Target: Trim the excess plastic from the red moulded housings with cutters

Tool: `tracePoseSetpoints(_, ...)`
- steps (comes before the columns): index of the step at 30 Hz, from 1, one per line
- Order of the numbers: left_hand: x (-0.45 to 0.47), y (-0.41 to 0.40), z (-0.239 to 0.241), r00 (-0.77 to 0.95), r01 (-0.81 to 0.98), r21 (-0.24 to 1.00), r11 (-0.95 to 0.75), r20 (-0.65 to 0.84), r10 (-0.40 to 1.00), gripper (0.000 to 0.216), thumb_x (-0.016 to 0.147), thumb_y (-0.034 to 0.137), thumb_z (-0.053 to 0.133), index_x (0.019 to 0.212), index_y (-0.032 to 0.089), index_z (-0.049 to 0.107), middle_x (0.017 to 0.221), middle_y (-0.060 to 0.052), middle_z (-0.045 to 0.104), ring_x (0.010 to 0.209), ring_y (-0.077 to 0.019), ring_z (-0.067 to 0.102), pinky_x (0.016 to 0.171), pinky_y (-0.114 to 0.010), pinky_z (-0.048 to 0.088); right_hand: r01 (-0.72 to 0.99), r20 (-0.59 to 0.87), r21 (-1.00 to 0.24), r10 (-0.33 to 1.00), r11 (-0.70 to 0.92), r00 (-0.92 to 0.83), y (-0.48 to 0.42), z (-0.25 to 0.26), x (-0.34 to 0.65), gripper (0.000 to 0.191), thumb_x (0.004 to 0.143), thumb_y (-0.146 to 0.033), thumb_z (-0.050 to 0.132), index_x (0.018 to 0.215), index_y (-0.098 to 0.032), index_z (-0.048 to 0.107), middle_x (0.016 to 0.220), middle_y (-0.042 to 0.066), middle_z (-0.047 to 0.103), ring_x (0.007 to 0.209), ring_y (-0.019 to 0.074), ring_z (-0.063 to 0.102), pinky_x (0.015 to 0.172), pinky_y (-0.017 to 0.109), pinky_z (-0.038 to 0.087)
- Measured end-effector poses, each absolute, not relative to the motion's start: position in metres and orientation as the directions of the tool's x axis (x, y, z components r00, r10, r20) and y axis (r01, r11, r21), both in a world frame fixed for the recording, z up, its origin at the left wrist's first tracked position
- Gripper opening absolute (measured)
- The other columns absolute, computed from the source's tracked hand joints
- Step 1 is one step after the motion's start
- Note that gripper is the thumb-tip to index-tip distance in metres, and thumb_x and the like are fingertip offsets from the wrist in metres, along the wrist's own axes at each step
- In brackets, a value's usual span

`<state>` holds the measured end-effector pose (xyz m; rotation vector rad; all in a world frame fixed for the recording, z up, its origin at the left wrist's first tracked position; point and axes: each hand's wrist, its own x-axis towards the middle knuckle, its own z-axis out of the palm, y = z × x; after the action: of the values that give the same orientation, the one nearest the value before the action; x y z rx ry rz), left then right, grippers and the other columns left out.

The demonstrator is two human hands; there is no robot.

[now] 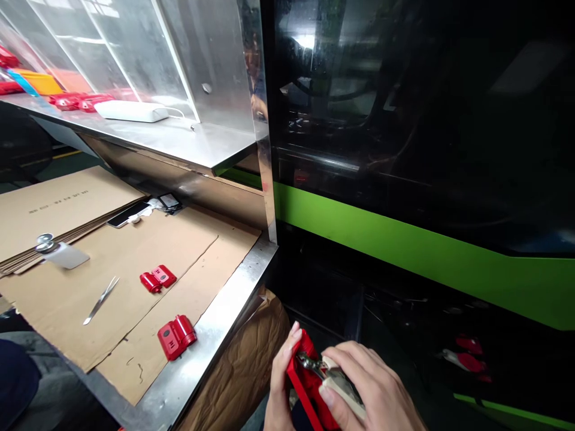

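At the bottom of the head view my left hand point(279, 383) holds a red plastic part point(302, 378) by its edge. My right hand point(372, 392) grips a hand tool with a pale handle point(339, 383), and the tool's metal tip rests on the red part. Both hands hover beside the table, above a brown paper sack point(242, 365). On the cardboard-covered table to the left lie two more red plastic parts point(158, 279) point(176, 337) and metal tweezers point(101, 299).
A steel table point(233, 293) carries cardboard sheets, a phone point(128, 214) and a scraper-like tool point(60, 251). Above it a steel shelf point(179, 140) holds a white box and red parts behind clear panels. A dark machine with a green band point(404, 239) fills the right.
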<state>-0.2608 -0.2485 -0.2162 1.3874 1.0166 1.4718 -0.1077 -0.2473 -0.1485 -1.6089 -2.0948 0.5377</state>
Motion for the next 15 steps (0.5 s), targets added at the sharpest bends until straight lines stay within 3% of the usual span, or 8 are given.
tracePoseSetpoints(7, -0.2622, -0.2470, -0.2186, -0.030, 0.017, 0.941, -0.337, 0.337, 0.941, 0.055, 0.098, 0.037, 0.054, 0.149, 0.030, 0.036, 0.148, -0.013, 0.047, 0.145, -0.0309, 0.038, 0.118, -0.048, 0.034, 0.777, 0.123, -0.578, 0.968, 0.248, -0.217, -0.2477, -0.1528, -0.1098, 0.024, 0.097, -0.036, 0.054, 0.119, -0.026, 0.055, 0.102, 0.002, 0.067, 0.087, 0.0186, 0.067, 0.074, 0.032, 0.059)
tracePoseSetpoints(12, -0.2624, -0.2456, -0.2182, -0.015, 0.051, 0.931, -0.361, 0.362, 0.932, 0.053, 0.099, 0.032, 0.052, 0.150, 0.030, 0.037, 0.153, -0.011, 0.043, 0.145, -0.0294, 0.038, 0.119, -0.044, 0.035, 0.776, 0.133, -0.581, 0.970, 0.244, -0.204, -0.2466, -0.1536, -0.1095, 0.022, 0.097, -0.036, 0.055, 0.117, -0.026, 0.056, 0.099, 0.001, 0.067, 0.087, 0.0183, 0.068, 0.075, 0.031, 0.058)
tracePoseSetpoints(15, -0.2626, -0.2457, -0.2189, -0.010, 0.037, 0.941, -0.337, 0.337, 0.941, 0.052, 0.099, 0.032, 0.051, 0.150, 0.032, 0.037, 0.157, -0.009, 0.039, 0.145, -0.0287, 0.038, 0.119, -0.044, 0.034, 0.756, 0.139, -0.616, 0.975, 0.220, -0.171, -0.2487, -0.1570, -0.1122, 0.018, 0.098, -0.039, 0.052, 0.109, -0.026, 0.059, 0.090, 0.000, 0.066, 0.078, 0.0166, 0.067, 0.065, 0.027, 0.054)
